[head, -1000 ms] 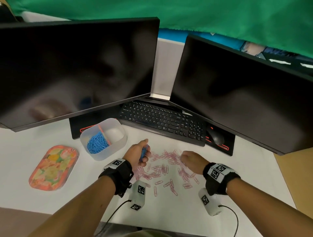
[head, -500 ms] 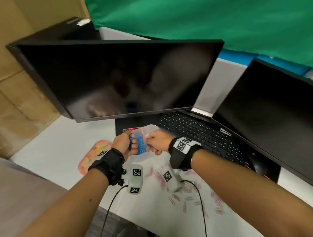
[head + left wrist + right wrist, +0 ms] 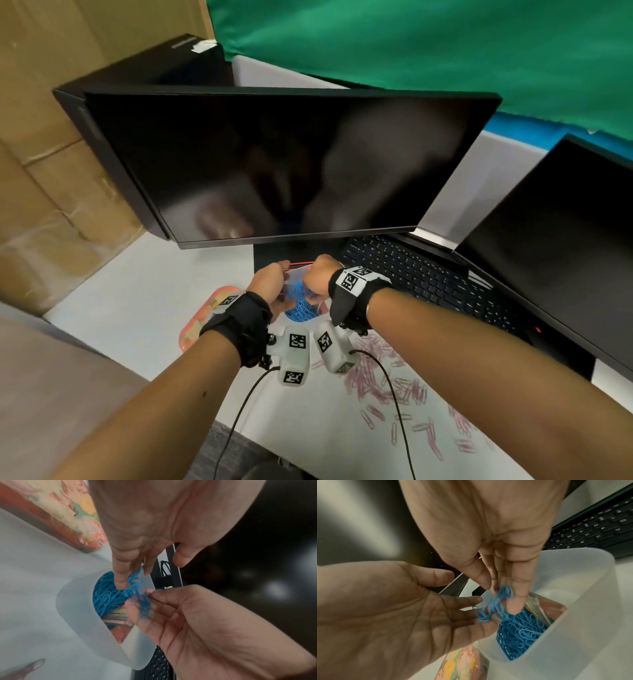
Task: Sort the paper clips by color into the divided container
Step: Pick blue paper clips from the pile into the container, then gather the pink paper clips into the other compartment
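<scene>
Light, springy, prone to tangling: blue paper clips snagged in a clump over the divided container, pinched by the right hand, left hand open-palmed beneath, best pinched at the clump's middle.
</scene>
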### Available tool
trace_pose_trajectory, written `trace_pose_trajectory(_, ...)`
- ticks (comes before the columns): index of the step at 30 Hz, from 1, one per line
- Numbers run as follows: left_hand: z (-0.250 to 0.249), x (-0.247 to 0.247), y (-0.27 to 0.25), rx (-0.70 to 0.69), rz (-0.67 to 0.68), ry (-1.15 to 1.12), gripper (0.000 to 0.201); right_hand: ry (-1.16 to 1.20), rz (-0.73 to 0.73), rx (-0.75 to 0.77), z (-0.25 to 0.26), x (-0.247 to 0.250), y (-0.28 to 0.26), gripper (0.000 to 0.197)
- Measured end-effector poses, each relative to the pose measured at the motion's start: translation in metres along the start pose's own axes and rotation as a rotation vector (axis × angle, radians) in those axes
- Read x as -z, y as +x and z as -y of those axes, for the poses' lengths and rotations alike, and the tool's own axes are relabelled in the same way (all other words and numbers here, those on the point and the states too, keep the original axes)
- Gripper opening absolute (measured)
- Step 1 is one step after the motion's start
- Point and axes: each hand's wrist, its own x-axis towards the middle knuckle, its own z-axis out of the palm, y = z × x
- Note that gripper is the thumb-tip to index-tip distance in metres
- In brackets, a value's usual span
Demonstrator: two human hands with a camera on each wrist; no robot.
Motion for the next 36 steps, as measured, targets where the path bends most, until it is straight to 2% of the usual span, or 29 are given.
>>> trace_pose_trajectory(3, -0.001, -0.005, -0.002, 0.001, 0.009, 0.067, 0.031, 0.040, -0.016, -0.009, -0.007, 0.002, 0.006, 0.011)
trace_pose_trajectory(7, -0.004, -0.005, -0.009, -0.024, -0.011, 0.152, 0.027, 0.150, -0.058, 0.056, -0.012, 0.016, -0.020, 0.021)
trace_pose_trajectory(10, -0.009, 0.003, -0.021, -0.106, 0.044, 0.231, 0.022, 0.277, -0.094, 0.097, -0.047, 0.035, -0.046, 0.023)
trace_pose_trajectory(13, -0.003, 0.008, -0.036, -0.162, 0.155, 0.439, 0.017, 0.203, -0.169, 0.065, -0.113, 0.048, -0.066, 0.019)
trace_pose_trajectory(16, 0.023, -0.006, -0.042, -0.132, 0.396, 0.722, 0.015, 0.025, -0.259, -0.037, -0.187, 0.047, -0.079, 0.026)
trace_pose_trajectory(17, 0.036, -0.012, -0.040, -0.134, 0.465, 0.881, 0.012, 0.020, -0.290, -0.084, -0.210, 0.043, -0.085, 0.030)
trace_pose_trajectory(18, 0.050, -0.020, -0.036, -0.155, 0.499, 1.085, 0.015, 0.034, -0.319, -0.136, -0.231, 0.038, -0.090, 0.036)
trace_pose_trajectory(20, 0.077, -0.034, -0.027, -0.209, 0.449, 1.483, 0.051, 0.040, -0.354, -0.249, -0.269, 0.025, -0.100, 0.053)
trace_pose_trajectory(21, 0.088, -0.040, -0.028, -0.196, 0.404, 1.568, 0.066, 0.038, -0.354, -0.304, -0.284, 0.018, -0.103, 0.061)
trace_pose_trajectory(23, 0.106, -0.051, -0.028, -0.165, 0.372, 1.637, 0.083, 0.031, -0.343, -0.396, -0.305, 0.006, -0.106, 0.070)
trace_pose_trajectory(27, 0.132, -0.067, -0.028, -0.043, 0.326, 1.671, 0.098, -0.067, -0.331, -0.473, -0.312, -0.010, -0.098, 0.080)
trace_pose_trajectory(31, 0.148, -0.084, -0.022, -0.129, 0.326, 1.664, 0.104, -0.138, -0.341, -0.270, -0.299, -0.020, -0.086, 0.073)
trace_pose_trajectory(36, 0.161, -0.107, -0.019, -0.324, 0.382, 1.752, 0.101, -0.210, -0.292, -0.049, -0.289, -0.027, -0.076, 0.071)
